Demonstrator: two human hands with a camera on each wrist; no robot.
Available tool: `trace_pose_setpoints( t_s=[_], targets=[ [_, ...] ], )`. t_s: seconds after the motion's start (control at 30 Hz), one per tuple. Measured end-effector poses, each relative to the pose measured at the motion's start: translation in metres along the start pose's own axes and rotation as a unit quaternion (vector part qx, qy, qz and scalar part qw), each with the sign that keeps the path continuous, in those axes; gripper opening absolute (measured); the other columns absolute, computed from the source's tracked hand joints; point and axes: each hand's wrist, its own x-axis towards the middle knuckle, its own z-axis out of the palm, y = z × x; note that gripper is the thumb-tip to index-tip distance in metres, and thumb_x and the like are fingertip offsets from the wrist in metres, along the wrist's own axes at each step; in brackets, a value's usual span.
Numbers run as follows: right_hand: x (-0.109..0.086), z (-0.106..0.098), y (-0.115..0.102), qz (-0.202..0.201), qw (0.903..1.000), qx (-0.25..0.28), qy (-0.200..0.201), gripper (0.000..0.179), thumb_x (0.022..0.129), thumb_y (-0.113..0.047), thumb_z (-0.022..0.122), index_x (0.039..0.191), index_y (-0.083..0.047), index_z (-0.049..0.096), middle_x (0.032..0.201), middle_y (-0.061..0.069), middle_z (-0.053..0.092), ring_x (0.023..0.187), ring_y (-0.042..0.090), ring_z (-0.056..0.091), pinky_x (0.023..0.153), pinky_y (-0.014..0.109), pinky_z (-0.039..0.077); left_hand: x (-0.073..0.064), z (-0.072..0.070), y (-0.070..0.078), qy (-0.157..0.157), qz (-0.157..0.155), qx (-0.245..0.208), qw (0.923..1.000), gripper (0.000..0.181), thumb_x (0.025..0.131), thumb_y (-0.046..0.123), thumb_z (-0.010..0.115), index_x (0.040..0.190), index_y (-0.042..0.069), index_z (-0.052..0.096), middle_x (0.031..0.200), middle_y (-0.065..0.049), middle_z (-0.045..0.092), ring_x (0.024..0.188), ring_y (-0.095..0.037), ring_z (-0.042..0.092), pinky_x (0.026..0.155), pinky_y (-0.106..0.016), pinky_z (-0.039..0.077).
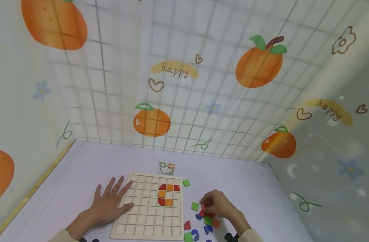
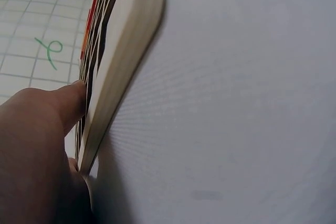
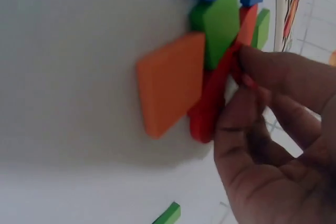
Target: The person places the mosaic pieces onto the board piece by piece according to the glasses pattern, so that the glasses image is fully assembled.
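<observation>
My left hand (image 1: pixel 110 204) lies with fingers spread over the left edge of a wooden grid board (image 1: pixel 142 212); in the left wrist view its thumb (image 2: pixel 71 103) rests at the board's side. Toward the board's upper right, red quarter-round pieces (image 1: pixel 161 202) and orange squares (image 1: pixel 161 194) sit in cells in a C shape. Right of the board, my right hand (image 1: pixel 218 204) pinches a small red piece (image 3: pixel 237 65) between thumb and fingertips, partly hidden by them. Just under it lie another red piece (image 3: pixel 209 106), an orange square (image 3: pixel 170 85) and a green square (image 3: pixel 218 27).
A small pattern card (image 1: pixel 167 167) lies behind the board. Loose green squares (image 1: pixel 186 183), blue rounded pieces (image 1: pixel 195 234) and a red quarter piece (image 1: pixel 187 225) are scattered along the board's right side. Fruit-printed curtains (image 1: pixel 184 101) enclose the white table (image 1: pixel 248 178).
</observation>
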Motion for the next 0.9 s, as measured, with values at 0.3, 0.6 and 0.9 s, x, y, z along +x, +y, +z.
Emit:
trace_pose_setpoints(
  t_s=[0.3,0.6,0.9],
  targets=[
    [-0.004,-0.001,-0.004,-0.017,0.9979,0.057,0.026,0.018,0.083,-0.006,0.077,0.101,-0.007,0.075,0.084,0.0,0.065,0.075,0.018,0.06,0.066,0.029,0.056,-0.001,-0.001,0.002,0.0,0.001,-0.006,1.0,0.083,0.089,0.07,0.049,0.153,0.019,0.036,0.16,-0.02,0.017,0.144,-0.049,0.007,0.103,-0.076,-0.004],
    [0.006,0.001,-0.018,-0.048,0.9703,0.206,0.117,0.021,0.088,-0.011,0.075,0.105,0.001,0.07,0.097,0.006,0.072,0.09,0.026,0.068,0.077,0.031,0.057,-0.002,-0.003,0.003,0.003,0.002,-0.005,1.0,0.082,0.09,0.07,0.049,0.153,0.019,0.036,0.16,-0.02,0.018,0.144,-0.049,0.008,0.103,-0.076,-0.003],
    [0.022,0.034,-0.033,-0.083,0.9761,0.18,0.089,0.028,0.09,0.003,0.067,0.117,-0.005,0.069,0.101,0.007,0.063,0.08,0.021,0.068,0.069,0.03,0.058,-0.002,-0.002,0.001,0.008,0.004,-0.018,0.9998,0.082,0.089,0.069,0.051,0.152,0.019,0.038,0.159,-0.021,0.019,0.143,-0.049,0.008,0.102,-0.077,-0.004]
  ],
)
